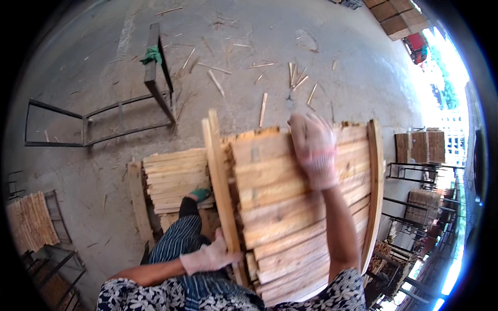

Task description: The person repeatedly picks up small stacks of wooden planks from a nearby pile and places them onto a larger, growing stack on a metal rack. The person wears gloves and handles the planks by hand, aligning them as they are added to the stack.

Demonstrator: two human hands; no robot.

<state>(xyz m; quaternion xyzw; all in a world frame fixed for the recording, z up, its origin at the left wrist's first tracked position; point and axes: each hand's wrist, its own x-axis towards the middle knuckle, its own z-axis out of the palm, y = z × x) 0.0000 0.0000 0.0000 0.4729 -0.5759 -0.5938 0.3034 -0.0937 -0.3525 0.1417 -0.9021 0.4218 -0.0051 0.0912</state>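
Note:
A broad stack of pale wooden slats [282,207] rises in front of me, between an upright wooden post [222,192] on its left and a curved-looking post [374,181] on its right. My right hand [314,145], in a pale knitted glove, is over the stack's far edge. Its fingers are curled down and slightly blurred; whatever they may hold is hidden. Low on the left post, my left hand [207,256], also gloved, lies with the thumb apart and the fingers stretched toward the wood.
A lower slat stack [176,173] stands to the left, with a green-shod foot [199,194] beside it. Farther left is a dark metal frame [127,103]. Loose wood strips [295,78] litter the concrete floor. Bundled wood [421,146] and racks line the right side.

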